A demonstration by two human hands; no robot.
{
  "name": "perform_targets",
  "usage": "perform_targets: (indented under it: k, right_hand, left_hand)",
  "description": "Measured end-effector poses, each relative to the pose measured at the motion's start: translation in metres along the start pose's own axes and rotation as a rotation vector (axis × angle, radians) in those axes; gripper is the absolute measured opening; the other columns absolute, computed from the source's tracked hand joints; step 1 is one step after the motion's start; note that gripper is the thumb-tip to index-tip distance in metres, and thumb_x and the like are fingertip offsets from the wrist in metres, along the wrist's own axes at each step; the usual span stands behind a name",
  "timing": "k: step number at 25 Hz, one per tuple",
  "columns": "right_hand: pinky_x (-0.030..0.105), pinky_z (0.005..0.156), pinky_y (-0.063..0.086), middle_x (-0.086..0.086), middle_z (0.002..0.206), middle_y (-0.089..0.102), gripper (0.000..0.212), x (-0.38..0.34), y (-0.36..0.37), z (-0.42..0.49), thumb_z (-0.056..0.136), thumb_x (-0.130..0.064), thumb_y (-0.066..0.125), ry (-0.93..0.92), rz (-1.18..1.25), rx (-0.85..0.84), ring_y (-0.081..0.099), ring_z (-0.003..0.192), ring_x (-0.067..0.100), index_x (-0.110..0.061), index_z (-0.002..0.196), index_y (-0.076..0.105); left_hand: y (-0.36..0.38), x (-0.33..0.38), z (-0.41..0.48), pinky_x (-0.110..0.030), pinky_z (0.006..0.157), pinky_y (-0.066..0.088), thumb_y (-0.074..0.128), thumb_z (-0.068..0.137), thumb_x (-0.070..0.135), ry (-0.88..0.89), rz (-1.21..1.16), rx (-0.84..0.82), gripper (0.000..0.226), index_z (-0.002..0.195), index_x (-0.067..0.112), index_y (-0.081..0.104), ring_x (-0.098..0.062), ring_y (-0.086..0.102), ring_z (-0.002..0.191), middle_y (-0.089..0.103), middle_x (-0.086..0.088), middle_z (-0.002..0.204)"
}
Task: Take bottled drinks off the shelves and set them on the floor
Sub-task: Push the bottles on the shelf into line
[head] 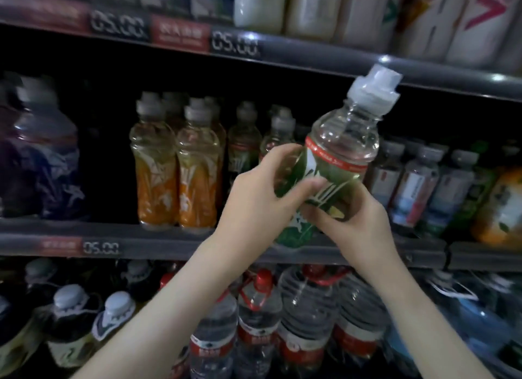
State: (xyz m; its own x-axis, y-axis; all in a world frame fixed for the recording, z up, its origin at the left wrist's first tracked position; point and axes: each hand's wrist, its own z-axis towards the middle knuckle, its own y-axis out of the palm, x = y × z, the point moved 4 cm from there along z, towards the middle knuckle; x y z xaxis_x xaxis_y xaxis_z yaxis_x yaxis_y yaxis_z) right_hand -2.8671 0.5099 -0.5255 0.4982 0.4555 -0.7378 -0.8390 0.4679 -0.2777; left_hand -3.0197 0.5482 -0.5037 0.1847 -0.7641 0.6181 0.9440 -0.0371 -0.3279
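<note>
A clear bottle with a green label [336,164] and a grey cap is tilted to the right in front of the middle shelf [169,246]. My left hand [262,195] grips its left side, thumb across the label. My right hand [356,217] grips its lower right part from below. The bottle's base is partly hidden behind my hands. Orange-label bottles [175,181] stand in rows on the middle shelf to the left.
Blue-label bottles [42,164] stand far left, more drinks [418,186] on the right of the middle shelf. White bottles [260,6] fill the top shelf. Water bottles with red caps [260,322] and large jugs [310,302] crowd the bottom shelf below my arms.
</note>
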Motion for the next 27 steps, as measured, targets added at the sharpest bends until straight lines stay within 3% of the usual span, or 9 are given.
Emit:
perform_targets:
  k: [3,5,8,10,15,17,20,23,27]
  right_hand:
    - [0.009,0.078,0.048,-0.02,0.101,0.066,0.042,0.0,0.027,0.012,0.071,-0.037,0.077,-0.018,0.018,0.137,0.062,0.091,-0.009,-0.034,0.107,0.055]
    - [0.003,0.072,0.044,-0.023,0.099,0.063,0.046,0.007,0.051,0.015,0.073,-0.037,0.076,0.003,0.017,0.151,0.059,0.083,-0.015,-0.025,0.112,0.055]
    - [0.004,0.077,0.046,-0.015,0.104,0.065,0.054,0.02,0.091,0.018,0.077,-0.031,0.078,0.026,-0.016,0.148,0.059,0.089,-0.013,-0.018,0.123,0.054]
    - [0.012,0.083,0.05,-0.011,0.107,0.064,0.055,0.024,0.112,0.026,0.078,-0.03,0.079,0.037,-0.043,0.155,0.061,0.096,-0.001,-0.018,0.124,0.053]
    - [0.025,0.086,0.044,0.005,0.121,0.052,0.061,0.036,0.137,0.045,0.08,-0.041,0.074,0.068,-0.421,0.151,0.051,0.115,0.021,-0.009,0.124,0.048]
    - [0.036,0.089,0.05,0.013,0.118,0.051,0.065,0.037,0.141,0.045,0.077,-0.036,0.078,-0.077,-0.599,0.229,0.051,0.112,0.03,-0.003,0.124,0.047]
    - [0.047,0.077,0.051,0.02,0.112,0.051,0.074,0.042,0.137,0.041,0.071,-0.037,0.081,-0.299,-0.736,0.378,0.051,0.099,0.034,-0.008,0.126,0.041]
    - [0.058,0.092,0.042,0.017,0.138,0.032,0.071,0.058,0.124,0.045,0.084,-0.05,0.062,-0.356,-0.834,0.386,0.033,0.12,0.037,-0.018,0.141,0.037]
    - [0.067,0.105,0.029,0.01,0.156,0.009,0.057,0.083,0.115,0.046,0.098,-0.039,0.038,-0.39,-0.901,0.291,0.014,0.137,0.043,-0.016,0.15,0.03]
  left_hand:
    - [-0.041,-0.027,-0.014,-0.024,0.102,0.035,0.054,0.095,0.031,0.181,0.378,0.492,0.044,0.134,0.013,0.048,-0.017,0.045,0.121,0.051,-0.006,0.13]
    - [-0.063,-0.064,-0.019,-0.046,0.105,0.032,0.06,0.091,0.033,-0.011,0.504,0.61,0.065,0.147,0.022,0.027,-0.034,0.026,0.131,0.028,-0.02,0.145]
    - [-0.081,-0.114,-0.016,-0.061,0.111,0.014,0.066,0.076,0.058,-0.323,0.57,0.428,0.11,0.144,0.043,-0.019,-0.04,0.0,0.142,-0.009,-0.02,0.155]
    - [-0.083,-0.132,-0.01,-0.06,0.113,0.013,0.068,0.069,0.064,-0.415,0.49,0.309,0.122,0.138,0.046,-0.03,-0.042,0.0,0.143,-0.011,-0.02,0.155]
    - [-0.079,-0.148,-0.006,-0.055,0.11,0.02,0.067,0.064,0.071,-0.435,0.54,0.305,0.128,0.136,0.042,-0.035,-0.043,0.01,0.14,0.0,-0.025,0.153]
    - [-0.077,-0.15,-0.005,-0.055,0.11,0.02,0.066,0.063,0.073,-0.419,0.568,0.334,0.129,0.136,0.042,-0.035,-0.045,0.013,0.139,0.003,-0.028,0.152]
    - [-0.071,-0.154,-0.005,-0.057,0.108,0.021,0.065,0.059,0.075,-0.379,0.596,0.366,0.128,0.139,0.04,-0.029,-0.047,0.015,0.138,0.006,-0.031,0.151]
    - [-0.064,-0.158,-0.003,-0.059,0.106,0.022,0.064,0.057,0.078,-0.367,0.623,0.407,0.13,0.139,0.04,-0.029,-0.049,0.017,0.137,0.007,-0.031,0.151]
    - [-0.052,-0.16,-0.003,-0.062,0.104,0.024,0.064,0.061,0.078,-0.352,0.667,0.467,0.126,0.143,0.035,-0.02,-0.051,0.019,0.135,0.008,-0.031,0.152]
